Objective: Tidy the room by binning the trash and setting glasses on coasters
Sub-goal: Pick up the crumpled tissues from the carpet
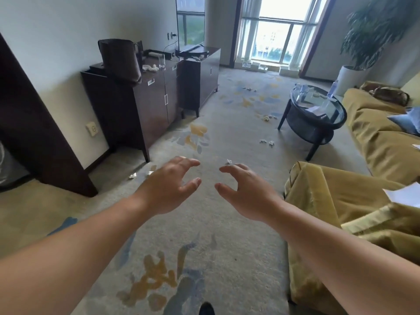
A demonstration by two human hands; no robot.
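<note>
My left hand [169,185] and my right hand [246,189] are stretched out side by side above the carpet, fingers loosely curved, each holding nothing. Crumpled paper scraps lie on the floor: one scrap [228,161] just beyond my right fingertips, two scraps [133,176] near the cabinet foot, a pair [267,142] beside the round table, more [269,117] farther off. A clear glass [162,62] stands on the dark cabinet [145,103] next to wadded tissue [150,67]. On the round glass table [314,110] stand bottles and papers.
A yellow-covered sofa [375,137] and armchair [341,212] fill the right side. A dark bag [119,59] and a screen sit on the cabinets along the left wall. A potted plant [347,78] stands by the window. A black bin bag shows at the far left edge [6,169].
</note>
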